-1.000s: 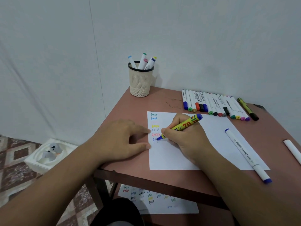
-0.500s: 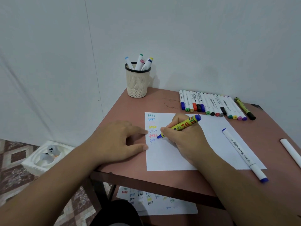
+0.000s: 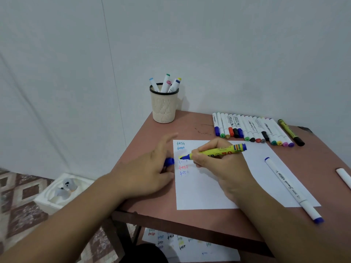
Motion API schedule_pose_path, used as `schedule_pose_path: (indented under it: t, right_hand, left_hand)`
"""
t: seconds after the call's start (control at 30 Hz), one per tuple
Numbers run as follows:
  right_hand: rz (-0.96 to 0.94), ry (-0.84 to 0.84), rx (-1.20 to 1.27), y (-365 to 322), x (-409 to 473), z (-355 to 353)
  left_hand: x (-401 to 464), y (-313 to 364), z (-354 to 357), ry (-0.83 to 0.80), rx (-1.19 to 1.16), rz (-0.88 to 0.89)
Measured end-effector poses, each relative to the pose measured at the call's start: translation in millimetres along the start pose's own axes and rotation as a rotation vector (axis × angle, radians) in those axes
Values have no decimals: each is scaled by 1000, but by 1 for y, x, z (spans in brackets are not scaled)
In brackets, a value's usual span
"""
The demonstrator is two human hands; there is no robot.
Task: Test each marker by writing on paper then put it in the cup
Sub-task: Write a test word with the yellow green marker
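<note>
My right hand (image 3: 222, 164) grips a yellow marker (image 3: 220, 150) with a blue tip, held just above the white paper (image 3: 252, 179) and pointing left. Several coloured "test" words run down the paper's left edge. My left hand (image 3: 150, 168) holds the marker's blue cap (image 3: 169, 161) beside the paper's left edge, close to the tip. A beige mesh cup (image 3: 164, 106) stands at the table's far left corner with several markers in it. A row of several capped markers (image 3: 252, 130) lies at the back right.
A long white marker (image 3: 292, 188) with blue ends lies across the paper's right side. Another white marker (image 3: 343, 177) lies at the right edge. The brown table (image 3: 190, 128) stands against white walls. A written sheet (image 3: 190, 245) and a white foam box (image 3: 62, 192) lie on the floor.
My right hand lifted the marker's tip off the paper after writing a blue "test". My left hand left the paper's edge and brought up the blue cap beside the tip.
</note>
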State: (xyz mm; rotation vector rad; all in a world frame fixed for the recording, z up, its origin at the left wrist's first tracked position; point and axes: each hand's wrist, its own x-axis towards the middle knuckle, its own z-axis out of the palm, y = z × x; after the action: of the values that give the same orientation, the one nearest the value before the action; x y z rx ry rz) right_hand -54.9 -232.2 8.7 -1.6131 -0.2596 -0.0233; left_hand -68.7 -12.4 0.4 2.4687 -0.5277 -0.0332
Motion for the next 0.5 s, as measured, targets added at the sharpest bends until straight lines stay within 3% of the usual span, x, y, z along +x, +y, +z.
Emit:
schedule_pose_path:
  t: [0.3, 0.5]
  right_hand:
    - [-6, -100, 30, -2, -2, 1]
    - [-56, -102, -38, 2, -1, 0]
  left_hand:
    - [2, 19, 9, 2, -158, 63]
    - [9, 24, 7, -67, -74, 98]
